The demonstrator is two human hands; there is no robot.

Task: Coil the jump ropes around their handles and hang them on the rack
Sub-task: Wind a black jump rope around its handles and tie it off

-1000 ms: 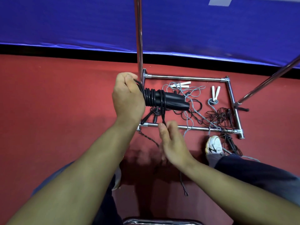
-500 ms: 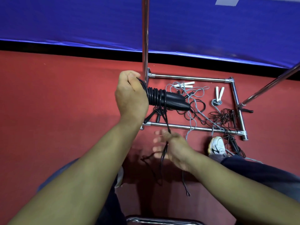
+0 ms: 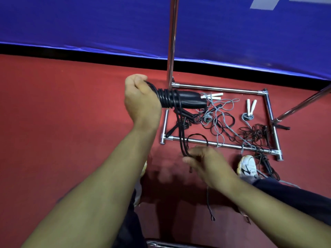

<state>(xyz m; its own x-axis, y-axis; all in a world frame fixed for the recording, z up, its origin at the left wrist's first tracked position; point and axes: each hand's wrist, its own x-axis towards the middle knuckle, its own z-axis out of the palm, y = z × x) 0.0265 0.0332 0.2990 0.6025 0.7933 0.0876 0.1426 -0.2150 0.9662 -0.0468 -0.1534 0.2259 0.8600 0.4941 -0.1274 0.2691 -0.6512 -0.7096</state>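
Left hand [image 3: 141, 102] fisted around the black handles [image 3: 189, 102], rope coils wrapped just beside the knuckles, held above the rack base [image 3: 222, 144]. Right hand [image 3: 207, 163], lower, pinches the loose black rope [image 3: 182, 140] hanging from the coils; blurred. More ropes lie tangled inside the base, white handles [image 3: 250, 106] at right.

Sports hall: red court floor [image 3: 62, 122], blue padding [image 3: 89, 24].
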